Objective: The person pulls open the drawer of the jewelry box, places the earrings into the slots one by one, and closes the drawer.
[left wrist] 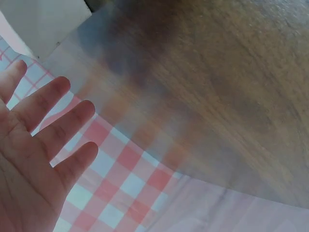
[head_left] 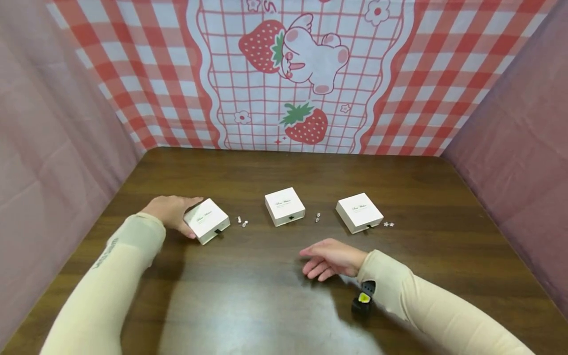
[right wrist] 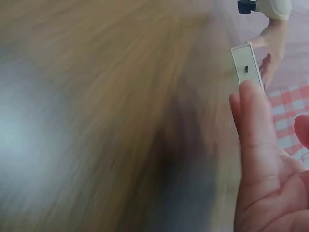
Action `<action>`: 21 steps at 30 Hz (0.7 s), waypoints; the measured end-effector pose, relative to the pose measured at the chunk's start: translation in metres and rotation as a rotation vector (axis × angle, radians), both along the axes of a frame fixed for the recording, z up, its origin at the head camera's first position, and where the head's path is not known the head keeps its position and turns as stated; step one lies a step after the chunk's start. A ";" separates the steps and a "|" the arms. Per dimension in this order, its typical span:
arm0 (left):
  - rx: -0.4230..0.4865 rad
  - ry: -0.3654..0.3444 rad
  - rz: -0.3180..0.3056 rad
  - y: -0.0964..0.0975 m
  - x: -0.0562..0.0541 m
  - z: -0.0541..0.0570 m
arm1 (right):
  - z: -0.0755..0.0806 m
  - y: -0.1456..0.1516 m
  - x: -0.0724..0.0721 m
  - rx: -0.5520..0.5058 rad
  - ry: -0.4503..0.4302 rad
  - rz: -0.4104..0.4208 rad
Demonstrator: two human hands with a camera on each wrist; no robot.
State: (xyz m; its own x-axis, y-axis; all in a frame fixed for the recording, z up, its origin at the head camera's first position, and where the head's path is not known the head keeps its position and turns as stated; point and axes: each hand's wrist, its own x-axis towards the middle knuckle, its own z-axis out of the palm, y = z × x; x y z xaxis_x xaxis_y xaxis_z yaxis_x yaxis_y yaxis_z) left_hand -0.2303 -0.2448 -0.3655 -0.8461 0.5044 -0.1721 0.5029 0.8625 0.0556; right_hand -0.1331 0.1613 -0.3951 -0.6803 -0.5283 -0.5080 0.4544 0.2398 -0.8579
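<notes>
L hand (head_left: 168, 212) uncurled, fingers spread, at 9 o'clock of L box (head_left: 206, 219); sm. bits (head_left: 239, 220) at its 3. R hand (head_left: 335, 258) loose, nothing held, approx 4:30 from mid box (head_left: 285, 204).

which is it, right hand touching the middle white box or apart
Apart. The head view shows bare tabletop between the right hand and the middle white box.

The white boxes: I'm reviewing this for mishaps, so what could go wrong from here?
The left hand is at the leftmost box; a rightward nudge might push it into the tiny loose pieces beside it. The right hand is on the near side of the middle pieces, so reaching forward could scatter them.
</notes>
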 end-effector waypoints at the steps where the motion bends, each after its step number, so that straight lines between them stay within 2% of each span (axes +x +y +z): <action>1: -0.005 -0.003 0.003 0.001 -0.001 0.000 | -0.002 -0.006 -0.002 -0.008 -0.012 -0.016; 7: -0.034 -0.037 0.017 0.000 -0.003 0.000 | -0.010 -0.045 -0.013 -0.076 -0.081 -0.087; 15: -0.007 -0.108 0.017 -0.001 -0.006 -0.001 | -0.017 -0.086 -0.023 -0.167 -0.181 -0.176; 21: -0.028 -0.140 0.014 0.001 -0.008 0.000 | -0.027 -0.117 -0.030 -0.213 -0.231 -0.202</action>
State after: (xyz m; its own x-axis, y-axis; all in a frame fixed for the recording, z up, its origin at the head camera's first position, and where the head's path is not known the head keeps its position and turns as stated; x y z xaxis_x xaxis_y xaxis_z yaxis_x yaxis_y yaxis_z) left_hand -0.2384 -0.2439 -0.3660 -0.8199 0.4857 -0.3031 0.4794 0.8719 0.1002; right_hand -0.1633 0.0440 -0.4220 -0.6618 -0.5060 -0.5532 0.6617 -0.0473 -0.7483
